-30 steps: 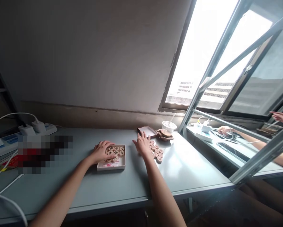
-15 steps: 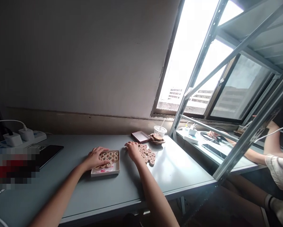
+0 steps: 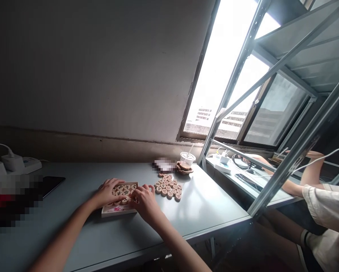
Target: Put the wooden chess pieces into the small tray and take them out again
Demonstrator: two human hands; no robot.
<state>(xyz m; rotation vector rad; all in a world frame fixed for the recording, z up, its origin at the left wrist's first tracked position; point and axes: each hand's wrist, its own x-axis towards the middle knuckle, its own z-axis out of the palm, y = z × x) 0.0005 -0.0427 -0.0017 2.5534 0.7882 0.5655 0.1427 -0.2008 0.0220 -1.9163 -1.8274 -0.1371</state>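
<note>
A shallow box (image 3: 118, 213) stands on the desk with rows of round wooden Chinese chess pieces (image 3: 119, 187) in it, marked with dark characters. Its front strip shows a white bottom with pink marks. My left hand (image 3: 109, 192) lies over the box's left side, fingers and thumb spread across the pieces. At the right edge of the box, my right hand (image 3: 143, 198) is closed with bent fingers around a Chinese chess piece, mostly hidden under the fingertips. To the right of that hand, a loose group of reddish-marked pieces (image 3: 168, 186) lies flat on the desk.
Behind the loose pieces stand a lidded plastic cup (image 3: 188, 158) with a straw and a brown holder (image 3: 184, 169). A power strip (image 3: 31, 164) and a dark phone-like slab (image 3: 54, 184) lie left. A metal frame post (image 3: 228, 90) rises at right; another person's arm (image 3: 292, 187) rests beyond it.
My right hand has moved left from the loose pieces to the box's right edge. My left hand stays over the box. The camera view has shifted slightly.
</note>
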